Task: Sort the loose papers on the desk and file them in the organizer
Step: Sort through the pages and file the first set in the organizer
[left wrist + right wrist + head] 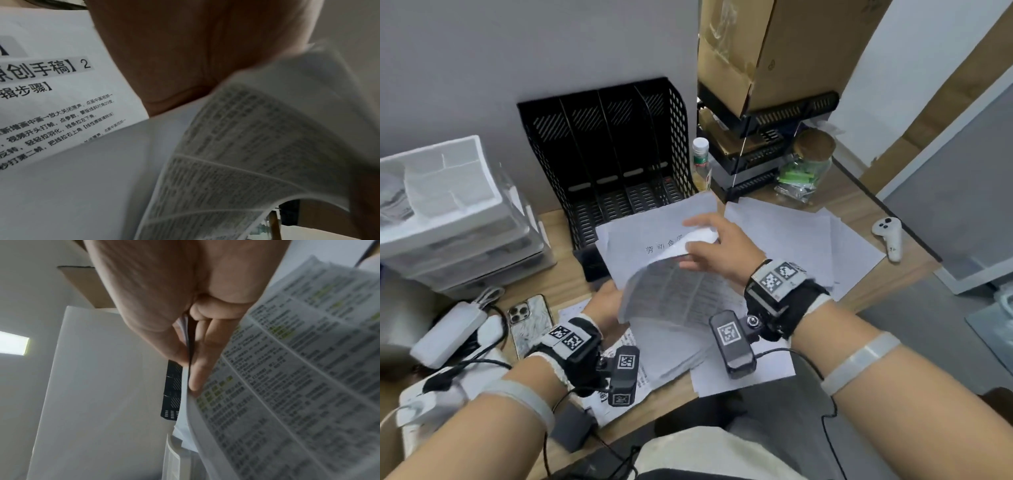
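Observation:
A black mesh organizer (pixel 613 154) with several upright slots stands against the wall. In front of it I hold a stack of printed papers (pixel 671 308) above the desk. My right hand (pixel 698 240) pinches the stack's top sheets at their far edge and curls them back. In the right wrist view, the thumb and fingers (pixel 197 369) clamp the sheet edges beside a densely printed page (pixel 298 369). My left hand (pixel 609 301) grips the stack's left edge, its fingers hidden behind the paper. The left wrist view shows a headed sheet (pixel 51 97) and the bent stack (pixel 257 146).
Loose sheets (pixel 791 233) lie on the desk at right, and more (pixel 750 373) lie under my wrists. White drawers (pixel 448 233), a phone (pixel 530 318) and a charger (pixel 448 332) sit left. A bottle (pixel 701 161), jar (pixel 808 161), black trays (pixel 767 137) and white controller (pixel 890 236) stand right.

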{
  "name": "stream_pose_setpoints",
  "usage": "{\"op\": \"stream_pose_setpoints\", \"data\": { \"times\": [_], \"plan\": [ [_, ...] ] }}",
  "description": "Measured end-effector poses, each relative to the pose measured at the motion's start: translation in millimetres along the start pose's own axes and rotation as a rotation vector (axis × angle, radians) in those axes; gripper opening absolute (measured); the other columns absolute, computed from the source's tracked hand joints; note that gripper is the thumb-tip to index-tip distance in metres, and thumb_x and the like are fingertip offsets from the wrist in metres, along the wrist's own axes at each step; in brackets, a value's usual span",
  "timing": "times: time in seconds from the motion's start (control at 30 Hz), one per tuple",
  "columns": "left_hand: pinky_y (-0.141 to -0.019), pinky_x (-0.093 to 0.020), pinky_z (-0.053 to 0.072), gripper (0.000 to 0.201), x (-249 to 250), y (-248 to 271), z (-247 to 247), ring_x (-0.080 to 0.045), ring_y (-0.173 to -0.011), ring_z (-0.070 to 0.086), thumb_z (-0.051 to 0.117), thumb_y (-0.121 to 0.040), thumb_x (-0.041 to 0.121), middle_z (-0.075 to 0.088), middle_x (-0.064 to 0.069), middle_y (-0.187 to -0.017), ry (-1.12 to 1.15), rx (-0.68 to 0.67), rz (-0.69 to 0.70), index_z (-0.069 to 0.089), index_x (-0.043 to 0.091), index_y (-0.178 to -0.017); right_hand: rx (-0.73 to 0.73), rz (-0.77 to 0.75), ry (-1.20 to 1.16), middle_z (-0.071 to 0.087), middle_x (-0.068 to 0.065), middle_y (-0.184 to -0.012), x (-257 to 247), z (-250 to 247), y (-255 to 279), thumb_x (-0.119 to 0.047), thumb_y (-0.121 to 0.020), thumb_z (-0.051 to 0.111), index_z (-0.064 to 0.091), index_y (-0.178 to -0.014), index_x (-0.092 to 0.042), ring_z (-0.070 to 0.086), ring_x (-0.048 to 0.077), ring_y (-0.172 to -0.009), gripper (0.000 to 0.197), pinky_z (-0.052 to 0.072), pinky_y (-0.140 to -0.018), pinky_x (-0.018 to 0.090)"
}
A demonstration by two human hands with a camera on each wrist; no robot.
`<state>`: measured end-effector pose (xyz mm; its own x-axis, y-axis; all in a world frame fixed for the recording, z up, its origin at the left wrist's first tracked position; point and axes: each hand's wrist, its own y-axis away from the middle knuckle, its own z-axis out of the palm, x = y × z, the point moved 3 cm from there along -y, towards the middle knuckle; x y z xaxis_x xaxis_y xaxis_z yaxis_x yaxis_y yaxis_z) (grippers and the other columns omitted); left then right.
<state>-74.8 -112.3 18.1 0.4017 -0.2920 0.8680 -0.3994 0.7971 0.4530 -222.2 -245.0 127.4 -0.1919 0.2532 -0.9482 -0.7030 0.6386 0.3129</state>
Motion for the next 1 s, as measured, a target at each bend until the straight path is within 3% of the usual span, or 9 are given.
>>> {"op": "stream_pose_setpoints", "data": {
  "times": [0.07, 0.23, 0.43, 0.53, 0.6, 0.67, 0.83, 0.93, 1.0],
  "plan": [
    [-0.079, -0.040, 0.062, 0.026, 7.8, 5.6, -0.5, -0.032, -0.097, 0.072, 0.071, -0.087, 0.008, 0.079, -0.012, -0.105, 0.069, -0.038, 0.008, 0.073, 0.009, -0.113, -0.034, -0.005, -0.023, 0.066, 0.019, -0.113, -6.6, 3.9, -12.7, 0.005, -0.090, 0.063, 0.064, -0.105, -0.008, 0.068, 0.027, -0.101, 0.020, 0.057, -0.091, 0.036],
    [-0.072, -0.039, 0.064, 0.026, 16.1, 5.0, -19.9, -0.027, -0.093, 0.079, 0.069, -0.089, 0.014, 0.078, -0.015, -0.114, 0.265, 0.042, -0.006, 0.072, 0.012, -0.115, -0.003, 0.055, -0.206, 0.061, 0.013, -0.133, -16.1, -4.7, -36.0, -0.004, -0.098, 0.052, 0.051, -0.128, 0.006, 0.062, 0.021, -0.117, 0.032, 0.055, -0.094, 0.030],
    [-0.071, -0.037, 0.066, 0.020, 16.7, 8.8, -42.8, -0.020, -0.084, 0.079, 0.053, -0.103, 0.017, 0.081, -0.007, -0.104, 0.315, 0.124, -0.010, 0.069, 0.013, -0.114, 0.023, 0.094, -0.406, 0.061, 0.014, -0.133, -8.5, -13.0, -43.3, -0.005, -0.097, 0.054, 0.057, -0.115, 0.005, 0.059, 0.026, -0.124, 0.021, 0.052, -0.101, 0.038],
    [-0.069, -0.038, 0.066, 0.025, 16.5, 10.4, -60.3, -0.021, -0.086, 0.079, 0.051, -0.105, 0.016, 0.077, -0.009, -0.112, 0.271, 0.234, 0.022, 0.063, 0.012, -0.126, 0.116, 0.132, -0.455, 0.064, 0.014, -0.128, 13.4, -31.9, -46.9, -0.005, -0.095, 0.058, 0.061, -0.101, 0.000, 0.065, 0.025, -0.112, 0.009, 0.052, -0.098, 0.038],
    [-0.082, -0.046, 0.063, 0.033, 17.0, 12.6, -73.8, -0.026, -0.099, 0.076, 0.051, -0.105, 0.018, 0.072, -0.012, -0.125, 0.241, 0.310, 0.051, 0.058, 0.010, -0.136, 0.272, 0.243, -0.260, 0.067, 0.018, -0.124, 44.2, -55.0, -48.8, -0.013, -0.094, 0.061, 0.064, -0.109, 0.002, 0.071, 0.016, -0.082, 0.022, 0.054, -0.074, 0.027],
    [-0.101, -0.055, 0.053, 0.040, 13.2, 14.2, -88.9, -0.034, -0.112, 0.069, 0.052, -0.106, 0.020, 0.067, -0.015, -0.135, 0.215, 0.385, 0.049, 0.053, 0.007, -0.143, 0.377, 0.383, 0.195, 0.065, 0.020, -0.128, 84.7, -82.7, -45.9, -0.026, -0.092, 0.065, 0.065, -0.119, 0.000, 0.058, 0.009, -0.062, 0.038, 0.045, -0.060, 0.022],
    [-0.105, -0.053, 0.049, 0.033, 0.0, 20.4, -111.1, -0.026, -0.102, 0.070, 0.053, -0.105, 0.020, 0.069, -0.013, -0.128, 0.166, 0.503, 0.065, 0.057, 0.009, -0.136, 0.187, 0.717, 0.736, 0.064, 0.009, -0.126, 182.4, -109.2, -15.9, -0.065, -0.067, 0.076, 0.054, -0.135, -0.013, 0.062, 0.023, -0.090, 0.088, 0.052, -0.078, 0.033],
    [-0.105, -0.051, 0.048, 0.032, -7.7, 25.3, -116.3, -0.029, -0.107, 0.069, 0.052, -0.106, 0.019, 0.069, -0.010, -0.127, 0.196, 0.528, 0.064, 0.057, 0.010, -0.136, 0.176, 0.718, 0.780, 0.061, 0.015, -0.131, 200.1, -108.4, -8.8, -0.046, -0.085, 0.069, 0.050, -0.135, -0.008, 0.060, 0.026, -0.097, 0.066, 0.048, -0.081, 0.030],
    [-0.106, -0.052, 0.048, 0.036, -8.3, 28.4, -116.6, -0.032, -0.113, 0.068, 0.053, -0.105, 0.020, 0.067, -0.012, -0.133, 0.206, 0.541, 0.062, 0.056, 0.008, -0.139, 0.129, 0.694, 0.893, 0.062, 0.015, -0.129, 204.8, -107.2, -8.5, -0.051, -0.082, 0.066, 0.053, -0.134, -0.005, 0.064, 0.030, -0.105, 0.071, 0.053, -0.089, 0.037]
  ]
}}
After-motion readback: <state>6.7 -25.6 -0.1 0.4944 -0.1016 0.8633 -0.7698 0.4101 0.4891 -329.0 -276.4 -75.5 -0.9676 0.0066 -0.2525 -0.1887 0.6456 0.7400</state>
